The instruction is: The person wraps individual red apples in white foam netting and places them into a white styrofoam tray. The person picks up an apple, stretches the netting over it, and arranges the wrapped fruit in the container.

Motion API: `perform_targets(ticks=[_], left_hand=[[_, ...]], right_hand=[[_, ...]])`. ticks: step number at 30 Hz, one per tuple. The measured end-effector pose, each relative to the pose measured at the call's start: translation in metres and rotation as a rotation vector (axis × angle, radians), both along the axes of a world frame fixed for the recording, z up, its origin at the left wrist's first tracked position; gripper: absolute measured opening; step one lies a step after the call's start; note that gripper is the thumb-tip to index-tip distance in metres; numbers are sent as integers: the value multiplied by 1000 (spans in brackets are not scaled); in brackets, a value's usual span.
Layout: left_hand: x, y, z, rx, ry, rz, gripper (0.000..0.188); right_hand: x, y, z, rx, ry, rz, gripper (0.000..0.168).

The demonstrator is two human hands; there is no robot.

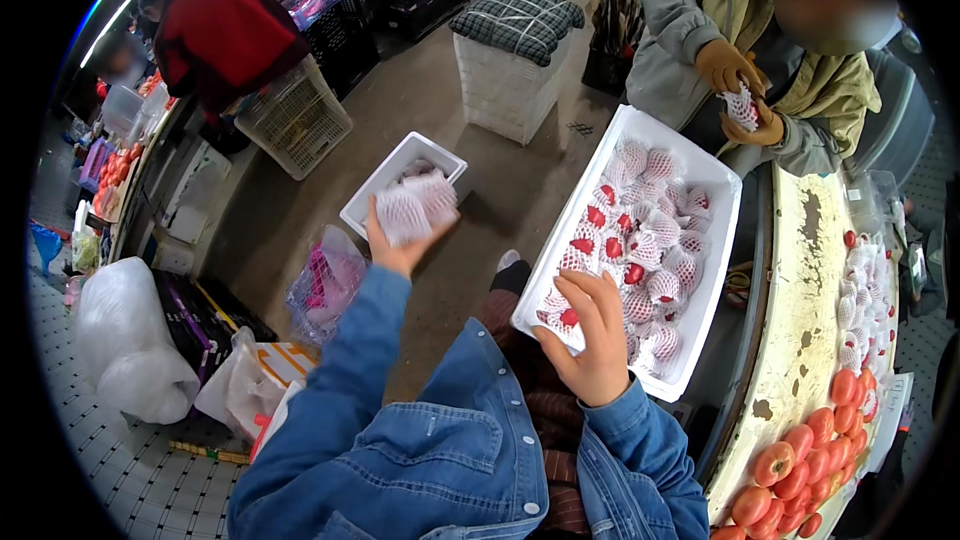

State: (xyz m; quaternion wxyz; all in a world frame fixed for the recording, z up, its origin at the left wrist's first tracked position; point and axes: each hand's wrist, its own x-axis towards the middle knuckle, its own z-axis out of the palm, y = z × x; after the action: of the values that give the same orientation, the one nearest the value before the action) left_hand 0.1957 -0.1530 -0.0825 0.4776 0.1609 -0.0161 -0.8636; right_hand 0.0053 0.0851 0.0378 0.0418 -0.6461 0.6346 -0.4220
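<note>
My left hand (405,244) grips white foam net sleeves (416,206) above the floor. Whether anything is inside them I cannot tell. Partly behind them is a small white foam box (382,169) with more netted pieces in it. Over the near end of a large white foam box (626,124), my right hand (592,334) has its thumb and fingers apart, holding nothing. Many red fruits in white foam nets (645,232) fill that box, several with red skin showing. A few netted fruits lie just beneath my right fingers.
Across the large box, a gloved person (731,67) holds a netted fruit (741,106). Bare tomatoes (806,457) lie on the worn counter (799,270) at right. A padded crate stool (510,82) stands ahead. A mesh bag (326,289) and plastic roll (131,341) are at left.
</note>
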Motion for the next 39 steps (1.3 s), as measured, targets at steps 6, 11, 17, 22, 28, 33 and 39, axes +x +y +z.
perform_targets(ticks=[6, 11, 17, 22, 28, 33, 39], left_hand=[[12, -109, -89, 175, -642, -79, 76], [-14, -62, -63, -379, -990, -528, 48], [-100, 35, 65, -1062, -986, -545, 25], [-178, 110, 63, -1856, -933, -977, 31], [-194, 116, 6, -2809, -647, -1210, 42], [-191, 118, -8, -2941, -554, -1055, 43], [-188, 116, 20, -2611, -643, -1019, 42]], right_hand=[[-20, 42, -27, 72, -49, -173, 45], [-54, 87, -41, 38, -184, -403, 31], [-97, 114, -61, -188, -723, -543, 21], [-97, 109, -89, -299, -1063, -488, 16], [-91, 112, -94, -274, -1048, -417, 14], [-89, 111, -96, -262, -985, -446, 12], [-88, 113, -96, -268, -928, -457, 11]])
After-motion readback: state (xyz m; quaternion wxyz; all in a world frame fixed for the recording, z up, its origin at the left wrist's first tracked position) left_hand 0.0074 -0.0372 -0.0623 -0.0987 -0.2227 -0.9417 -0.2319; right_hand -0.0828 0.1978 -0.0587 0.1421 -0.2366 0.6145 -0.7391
